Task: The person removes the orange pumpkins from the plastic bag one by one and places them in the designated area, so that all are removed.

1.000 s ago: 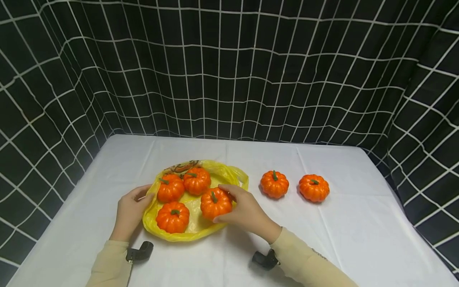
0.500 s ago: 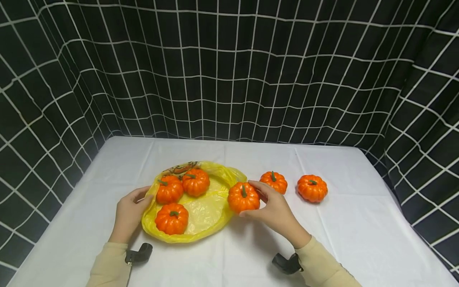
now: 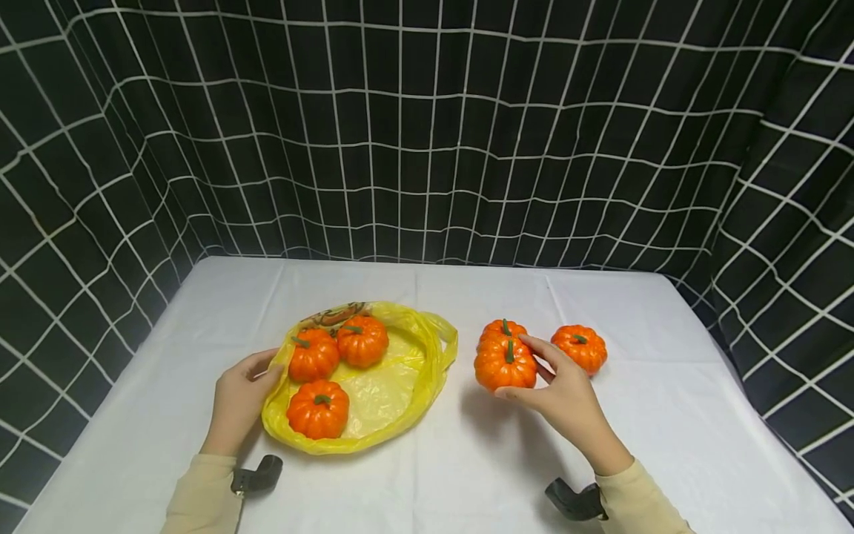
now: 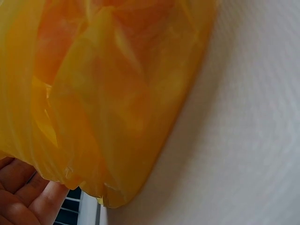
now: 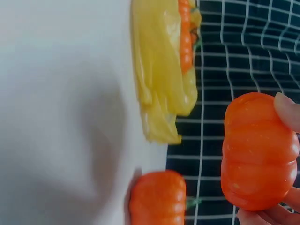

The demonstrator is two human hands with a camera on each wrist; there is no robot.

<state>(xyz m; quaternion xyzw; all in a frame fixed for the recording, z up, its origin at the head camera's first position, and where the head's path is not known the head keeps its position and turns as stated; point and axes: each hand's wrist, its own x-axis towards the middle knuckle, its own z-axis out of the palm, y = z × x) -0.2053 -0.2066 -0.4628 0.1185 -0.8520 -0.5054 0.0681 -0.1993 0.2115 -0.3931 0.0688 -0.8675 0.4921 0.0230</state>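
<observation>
My right hand [image 3: 572,400] grips a small orange pumpkin [image 3: 503,367] with a green stem, thumb and fingers on its sides. The pumpkin hangs above the table, its shadow below, and partly covers another pumpkin [image 3: 502,326] behind it. In the right wrist view the held pumpkin [image 5: 258,152] shows its ribbed underside. At the left, my left hand [image 3: 239,400] holds the side of a yellow plastic bag [image 3: 383,400], spread open. Inside the bag lie three pumpkins: one at the front [image 3: 319,411], one at the left [image 3: 313,357] and one at the back [image 3: 363,343].
Another pumpkin [image 3: 579,347] stands on the table to the right of the held one. A white cloth covers the table [image 3: 427,489]. Black curtains [image 3: 427,133] with a white grid rise behind it and at both sides.
My right hand has carried the pumpkin from inside the bag, over its right rim, to the right in front of the pumpkin on the table. The left hand stays at the bag.
</observation>
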